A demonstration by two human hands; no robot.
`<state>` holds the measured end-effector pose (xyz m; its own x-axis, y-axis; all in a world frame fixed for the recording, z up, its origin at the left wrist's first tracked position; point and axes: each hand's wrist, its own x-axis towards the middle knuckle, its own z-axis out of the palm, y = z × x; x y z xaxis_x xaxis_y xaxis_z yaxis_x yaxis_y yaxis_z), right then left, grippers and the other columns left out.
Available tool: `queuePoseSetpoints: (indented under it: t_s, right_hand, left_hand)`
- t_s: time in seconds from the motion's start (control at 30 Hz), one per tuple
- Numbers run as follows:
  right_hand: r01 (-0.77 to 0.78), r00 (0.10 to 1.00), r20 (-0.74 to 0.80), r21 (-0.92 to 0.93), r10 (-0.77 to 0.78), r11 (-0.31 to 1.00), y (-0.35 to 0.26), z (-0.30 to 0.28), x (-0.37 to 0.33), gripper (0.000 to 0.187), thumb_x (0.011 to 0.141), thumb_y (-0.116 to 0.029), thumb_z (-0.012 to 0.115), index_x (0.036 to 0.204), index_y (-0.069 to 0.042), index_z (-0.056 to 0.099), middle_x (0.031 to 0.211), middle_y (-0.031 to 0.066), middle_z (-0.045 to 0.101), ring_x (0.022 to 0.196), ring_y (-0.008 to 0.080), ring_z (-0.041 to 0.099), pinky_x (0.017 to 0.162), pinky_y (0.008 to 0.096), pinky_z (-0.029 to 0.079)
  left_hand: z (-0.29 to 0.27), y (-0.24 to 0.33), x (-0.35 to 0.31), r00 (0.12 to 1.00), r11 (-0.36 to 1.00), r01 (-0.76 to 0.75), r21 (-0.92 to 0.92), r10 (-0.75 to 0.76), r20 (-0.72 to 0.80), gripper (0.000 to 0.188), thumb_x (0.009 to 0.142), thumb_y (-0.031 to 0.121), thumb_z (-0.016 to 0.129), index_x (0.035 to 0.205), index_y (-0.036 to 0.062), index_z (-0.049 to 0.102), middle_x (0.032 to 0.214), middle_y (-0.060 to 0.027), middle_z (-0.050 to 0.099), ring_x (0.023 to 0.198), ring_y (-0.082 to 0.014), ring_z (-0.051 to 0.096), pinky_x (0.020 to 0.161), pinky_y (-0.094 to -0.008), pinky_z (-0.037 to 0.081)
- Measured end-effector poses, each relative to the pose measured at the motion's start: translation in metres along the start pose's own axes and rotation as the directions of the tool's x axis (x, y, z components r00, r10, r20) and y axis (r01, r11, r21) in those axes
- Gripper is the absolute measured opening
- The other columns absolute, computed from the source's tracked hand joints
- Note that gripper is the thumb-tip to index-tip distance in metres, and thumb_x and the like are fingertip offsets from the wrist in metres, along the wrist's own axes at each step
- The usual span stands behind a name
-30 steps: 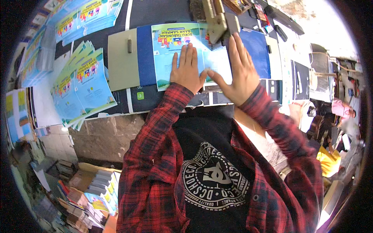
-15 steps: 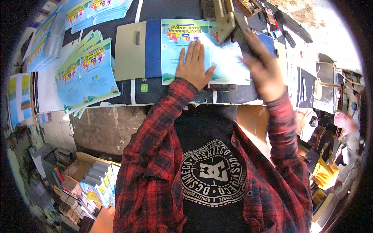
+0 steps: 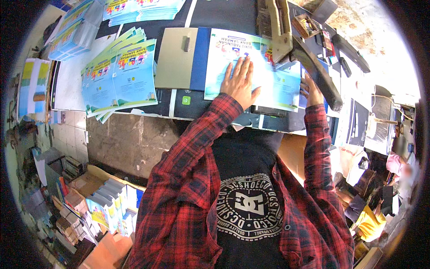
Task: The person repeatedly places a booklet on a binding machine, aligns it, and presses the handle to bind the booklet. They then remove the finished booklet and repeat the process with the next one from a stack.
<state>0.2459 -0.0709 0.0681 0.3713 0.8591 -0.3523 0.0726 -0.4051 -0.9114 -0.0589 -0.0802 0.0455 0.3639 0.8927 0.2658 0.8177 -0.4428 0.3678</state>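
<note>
Light-blue printed cover sheets (image 3: 219, 85) lie spread across a board with a blue strip (image 3: 200, 58) and a grey-beige panel (image 3: 172, 74). My left hand (image 3: 239, 83) rests flat on their left half, fingers stretched out. At their right edge is my right hand (image 3: 313, 92), its bent fingers apart and touching or very near the edge. The dark lever (image 3: 320, 78) of a large stapler-like press partly hides that hand. The press's worn metal arm (image 3: 281, 31) reaches over the middle of the sheets, and its tip hides part of the print.
Fanned printed sheets (image 3: 134, 74) lie left on the black table, with a thick stack (image 3: 143, 13) behind and bundled stacks (image 3: 74, 38) at far left. A small wooden tray (image 3: 306, 25) and black boxes stand back right. Below left, a carton (image 3: 101, 172) stands beside several booklets.
My right hand has left the press's lever and dropped to the sheets' right edge. The lever now slants down toward the right. My left hand stays flat on the sheets.
</note>
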Motion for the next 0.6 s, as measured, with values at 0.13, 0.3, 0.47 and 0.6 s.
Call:
queuePoseSetpoints:
  t_s: [0.13, 0.3, 0.47, 0.6]
  right_hand:
    - [0.006, 0.997, 0.080, -0.026, -0.004, 1.000, -0.010, 0.012, -0.014, 0.055, 0.093, -0.042, 0.060, 0.135, -0.007, 0.055, 0.120, 0.0109, 0.067, 0.098, 0.0172, 0.065, 0.081, 0.0290, 0.047]
    - [-0.064, 0.993, 0.101, 0.035, 0.060, 0.997, -0.032, 0.037, -0.029, 0.054, 0.097, -0.042, 0.053, 0.139, -0.008, 0.050, 0.125, 0.0152, 0.065, 0.104, 0.0206, 0.066, 0.083, 0.0302, 0.048]
    - [-0.096, 0.986, 0.143, 0.058, 0.087, 0.994, -0.030, 0.043, -0.029, 0.059, 0.097, -0.047, 0.051, 0.140, -0.007, 0.049, 0.129, 0.0159, 0.063, 0.106, 0.0226, 0.066, 0.086, 0.0320, 0.047]
    - [-0.087, 0.991, 0.109, 0.037, 0.083, 0.995, -0.038, 0.033, -0.025, 0.060, 0.097, -0.048, 0.051, 0.140, -0.006, 0.048, 0.130, 0.0153, 0.062, 0.110, 0.0228, 0.064, 0.086, 0.0326, 0.048]
  left_hand:
    - [-0.010, -0.014, -0.003, 1.000, 1.000, -0.012, 0.015, 0.012, -0.003, 0.081, 0.090, 0.051, 0.053, 0.147, -0.0028, 0.035, 0.158, -0.0167, 0.027, 0.147, -0.0301, 0.025, 0.119, -0.0502, 0.018]
    - [-0.020, -0.037, -0.010, 1.000, 1.000, -0.004, 0.030, 0.004, -0.008, 0.079, 0.090, 0.050, 0.052, 0.146, -0.0026, 0.036, 0.158, -0.0162, 0.028, 0.147, -0.0298, 0.026, 0.118, -0.0506, 0.018]
    - [-0.026, -0.049, -0.016, 1.000, 0.999, -0.002, 0.053, 0.003, -0.019, 0.077, 0.091, 0.051, 0.051, 0.146, -0.0011, 0.037, 0.158, -0.0152, 0.029, 0.146, -0.0295, 0.026, 0.118, -0.0511, 0.018]
    - [-0.026, -0.050, -0.015, 1.000, 0.999, -0.008, 0.053, 0.008, -0.002, 0.078, 0.092, 0.054, 0.049, 0.146, -0.0010, 0.038, 0.157, -0.0151, 0.031, 0.146, -0.0291, 0.027, 0.118, -0.0518, 0.018]
